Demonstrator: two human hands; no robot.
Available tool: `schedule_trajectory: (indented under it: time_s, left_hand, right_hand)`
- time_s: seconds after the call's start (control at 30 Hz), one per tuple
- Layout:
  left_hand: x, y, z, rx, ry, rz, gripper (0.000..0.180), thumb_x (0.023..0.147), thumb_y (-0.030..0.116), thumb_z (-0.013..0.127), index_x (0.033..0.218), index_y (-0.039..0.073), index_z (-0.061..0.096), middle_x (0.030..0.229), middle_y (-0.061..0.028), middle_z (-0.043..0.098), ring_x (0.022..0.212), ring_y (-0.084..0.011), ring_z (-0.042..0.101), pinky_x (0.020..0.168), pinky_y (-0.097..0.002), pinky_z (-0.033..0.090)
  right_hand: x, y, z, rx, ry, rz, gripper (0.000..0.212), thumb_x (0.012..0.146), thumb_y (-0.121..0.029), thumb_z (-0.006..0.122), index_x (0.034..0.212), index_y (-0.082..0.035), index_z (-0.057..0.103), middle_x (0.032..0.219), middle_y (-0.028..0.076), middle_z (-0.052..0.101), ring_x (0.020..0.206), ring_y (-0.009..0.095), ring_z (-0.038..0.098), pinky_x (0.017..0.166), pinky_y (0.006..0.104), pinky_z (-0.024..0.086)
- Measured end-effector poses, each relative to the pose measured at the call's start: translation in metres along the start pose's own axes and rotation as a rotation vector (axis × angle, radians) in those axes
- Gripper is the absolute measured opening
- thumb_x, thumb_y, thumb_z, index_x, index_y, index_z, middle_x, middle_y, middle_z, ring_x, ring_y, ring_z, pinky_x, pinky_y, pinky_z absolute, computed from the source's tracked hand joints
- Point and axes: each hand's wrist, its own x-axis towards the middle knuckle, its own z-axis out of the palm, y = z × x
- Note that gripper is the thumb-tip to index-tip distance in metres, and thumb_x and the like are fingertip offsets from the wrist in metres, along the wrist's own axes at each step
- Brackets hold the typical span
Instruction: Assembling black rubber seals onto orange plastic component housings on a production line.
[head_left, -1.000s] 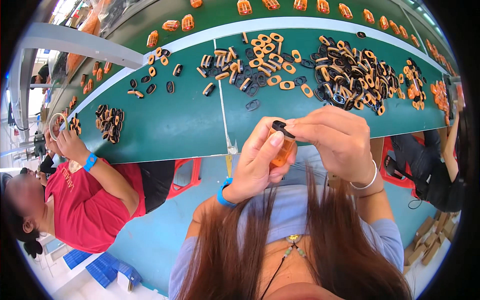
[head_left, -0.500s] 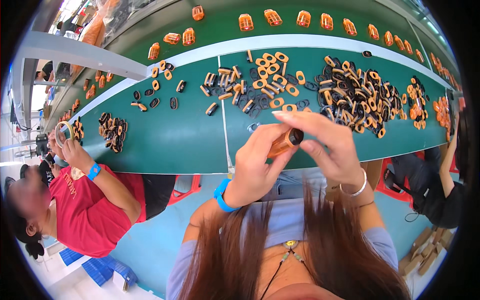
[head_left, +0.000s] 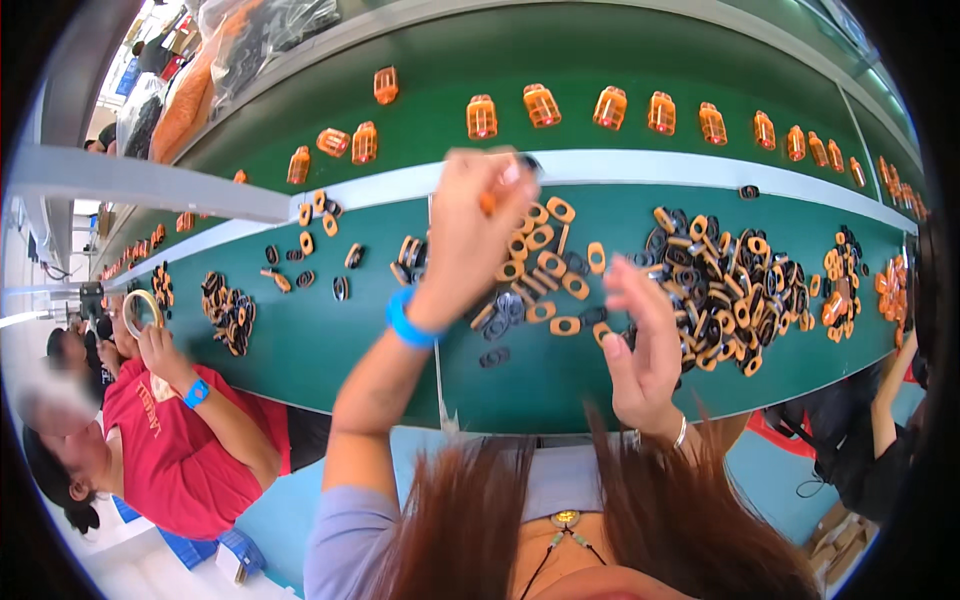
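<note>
My left hand [head_left: 470,235] is stretched forward to the white rail, its fingers closed round a small orange plastic housing [head_left: 488,203] with a black end. Motion blur and the fingers hide most of that piece. My right hand [head_left: 645,350] hovers nearer to me at the edge of the large pile, fingers apart, with nothing in it. Under and around both hands lie oval ring parts in black and light orange: a looser group [head_left: 540,262] by my left wrist and a dense pile [head_left: 725,290] to the right.
Beyond the white rail [head_left: 600,170], a row of translucent orange housings [head_left: 541,105] stands on a green surface. A grey post [head_left: 150,180] juts in at the left. A person in a red shirt [head_left: 190,450] sits there holding a tape roll [head_left: 143,314]. Another person's arm [head_left: 893,392] shows at right.
My hands have parted. The left one has carried the orange housing forward and left to the rail; the right has dropped back toward me and opened. The view has tilted slightly forward.
</note>
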Motion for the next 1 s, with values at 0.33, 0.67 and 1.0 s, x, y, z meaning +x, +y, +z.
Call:
schedule_trajectory:
  time_s: [0.33,0.67,1.0]
  left_hand:
    - [0.184,-0.085,0.08,0.242,-0.184,-0.189,0.049,0.086,0.033,0.067,0.119,-0.001,0.056,0.098,-0.0175,0.063,0.092,-0.0297,0.059,0.084,-0.0375,0.048]
    - [0.138,-0.036,0.115,0.487,-0.535,0.143,0.056,0.084,0.038,0.064,0.126,0.004,0.051,0.111,-0.0233,0.058,0.093,-0.0395,0.061,0.081,-0.0474,0.049]
    - [0.013,0.033,-0.021,-0.875,-0.226,-0.296,0.02,0.094,0.013,0.061,0.104,0.003,0.047,0.106,-0.0157,0.064,0.087,-0.0198,0.066,0.071,-0.0288,0.054]
  right_hand:
    - [0.011,-0.006,-0.007,0.1,-0.131,0.109,0.02,0.083,0.009,0.059,0.099,0.002,0.067,0.107,0.017,0.066,0.09,0.025,0.067,0.079,0.0302,0.054]
    - [0.007,-0.003,-0.01,0.225,-0.046,0.251,0.027,0.092,0.004,0.049,0.116,0.006,0.06,0.108,0.017,0.067,0.085,0.019,0.065,0.078,0.0286,0.052]
    - [0.021,0.016,-0.03,-0.304,-0.014,0.095,0.019,0.082,0.0,0.066,0.101,-0.002,0.07,0.091,0.013,0.07,0.076,0.022,0.068,0.073,0.0311,0.052]
